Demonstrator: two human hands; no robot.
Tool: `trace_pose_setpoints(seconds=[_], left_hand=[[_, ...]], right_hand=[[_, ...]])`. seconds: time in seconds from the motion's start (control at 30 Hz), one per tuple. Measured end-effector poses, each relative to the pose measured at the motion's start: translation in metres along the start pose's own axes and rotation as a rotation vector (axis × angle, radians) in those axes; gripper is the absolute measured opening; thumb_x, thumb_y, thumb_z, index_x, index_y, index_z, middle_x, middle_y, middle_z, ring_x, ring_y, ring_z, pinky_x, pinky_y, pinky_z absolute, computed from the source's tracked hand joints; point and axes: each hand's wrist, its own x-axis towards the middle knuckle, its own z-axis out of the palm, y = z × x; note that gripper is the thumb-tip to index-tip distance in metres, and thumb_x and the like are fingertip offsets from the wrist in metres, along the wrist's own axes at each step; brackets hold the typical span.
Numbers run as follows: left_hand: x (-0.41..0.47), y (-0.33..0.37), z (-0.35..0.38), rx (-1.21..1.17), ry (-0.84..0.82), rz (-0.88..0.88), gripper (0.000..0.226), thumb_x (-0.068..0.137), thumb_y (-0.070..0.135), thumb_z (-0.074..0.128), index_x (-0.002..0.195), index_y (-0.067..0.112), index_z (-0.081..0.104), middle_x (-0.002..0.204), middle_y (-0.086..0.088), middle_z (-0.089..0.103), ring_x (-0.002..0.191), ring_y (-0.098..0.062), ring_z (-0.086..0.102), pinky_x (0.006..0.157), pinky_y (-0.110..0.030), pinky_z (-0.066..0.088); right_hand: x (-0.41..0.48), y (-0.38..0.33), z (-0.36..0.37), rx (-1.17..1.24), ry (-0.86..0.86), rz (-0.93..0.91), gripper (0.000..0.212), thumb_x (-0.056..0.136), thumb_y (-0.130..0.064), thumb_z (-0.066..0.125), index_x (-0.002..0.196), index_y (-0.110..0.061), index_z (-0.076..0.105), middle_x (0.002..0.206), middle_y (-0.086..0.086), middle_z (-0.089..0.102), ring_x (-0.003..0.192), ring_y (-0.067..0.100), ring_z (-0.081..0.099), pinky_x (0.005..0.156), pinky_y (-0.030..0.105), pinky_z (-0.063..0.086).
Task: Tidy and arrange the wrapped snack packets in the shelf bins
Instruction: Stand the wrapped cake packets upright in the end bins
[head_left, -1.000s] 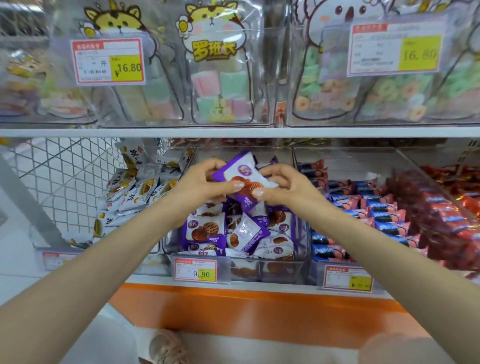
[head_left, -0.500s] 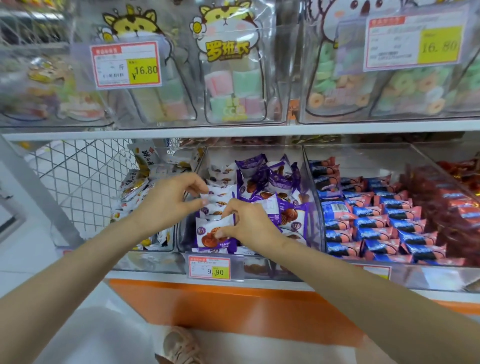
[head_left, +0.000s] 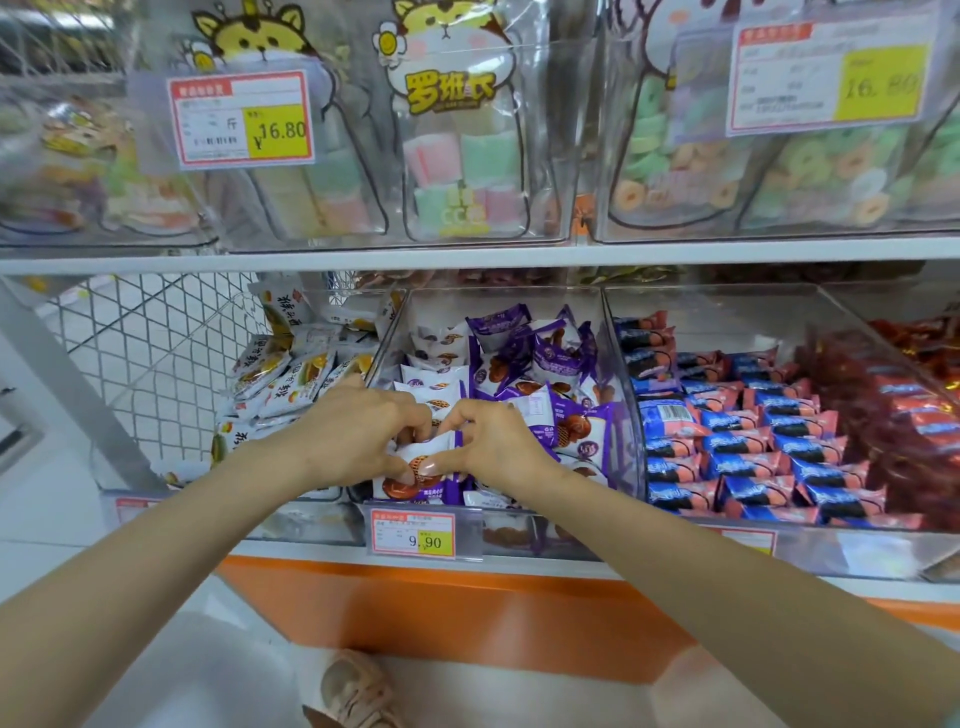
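Both hands have dropped and met low at the front of the middle bin (head_left: 617, 364); half a second ago the left was lifted higher with a white packet while the right worked alone.

Now the left hand (head_left: 358, 436) and right hand (head_left: 493, 441) pinch one front packet (head_left: 402, 491) between them. The thumbs press its printed face and the fingers curl over its top edge. How tight the hold is cannot be told. This packet stands at the very front of the bin, directly under the thumbs, just above the price tag (head_left: 413, 535).

It looks light, with a thin crinkly film wrapper that is probably slick, and a biscuit inside that could crack if squeezed. The sealed side edges look like the safer hold.

Just behind the knuckles, white and purple packets (head_left: 550, 358) lie partly in rows and partly jumbled, so this bin seems half done. To the right of the grip, past the clear wall, blue packets (head_left: 743, 447) sit in neat rows. To the left lie loose yellow packets (head_left: 291, 379). Farther up, above the shelf (head_left: 467, 257), stand clear candy bags (head_left: 462, 156).
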Motion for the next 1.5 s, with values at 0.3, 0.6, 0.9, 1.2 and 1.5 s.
trace_pose_setpoints(seconds=[0.3,0.6,0.9,1.2,1.5], left_hand=[[0.004,0.004,0.005,0.107,-0.056,0.099,0.023,0.085,0.036,0.062,0.106,0.028,0.058,0.106,0.013,0.060,0.103,-0.008,0.052,0.089,-0.026,0.025],[0.001,0.002,0.016,-0.059,0.029,0.069,0.058,0.077,0.040,0.072,0.124,0.027,0.041,0.119,0.008,0.040,0.112,-0.012,0.040,0.089,-0.023,0.036],[0.004,0.010,0.014,0.158,0.033,0.032,0.052,0.081,0.048,0.063,0.120,0.023,0.039,0.122,0.003,0.044,0.114,-0.017,0.043,0.095,-0.029,0.028],[0.009,0.007,0.004,-0.215,0.065,-0.046,0.040,0.079,0.046,0.067,0.110,0.025,0.052,0.110,0.010,0.057,0.099,-0.010,0.051,0.078,-0.024,0.038],[0.020,-0.003,0.000,-0.614,0.602,-0.258,0.020,0.088,0.018,0.062,0.106,0.017,0.055,0.104,0.005,0.050,0.076,0.004,0.049,0.064,-0.005,0.036]], right_hand=[[-0.008,0.000,0.007,-0.148,-0.065,0.015,0.027,0.071,-0.020,0.082,0.079,-0.018,0.056,0.066,-0.007,0.047,0.062,0.008,0.045,0.050,0.019,0.033],[0.006,-0.012,-0.070,-0.261,0.256,-0.070,0.011,0.082,-0.013,0.071,0.092,-0.010,0.068,0.066,-0.010,0.057,0.072,0.010,0.058,0.079,0.028,0.050],[0.051,0.007,-0.123,-0.774,0.260,-0.070,0.021,0.088,-0.013,0.061,0.108,-0.018,0.065,0.119,0.003,0.058,0.108,0.020,0.054,0.084,0.028,0.043],[0.085,0.016,-0.122,-1.031,0.129,-0.055,0.043,0.081,-0.051,0.064,0.115,-0.024,0.061,0.117,0.000,0.064,0.110,0.023,0.056,0.086,0.029,0.043],[0.087,0.001,-0.114,-0.808,0.322,-0.123,0.031,0.081,-0.034,0.069,0.102,-0.011,0.064,0.100,0.003,0.066,0.092,0.020,0.057,0.068,0.019,0.039]])
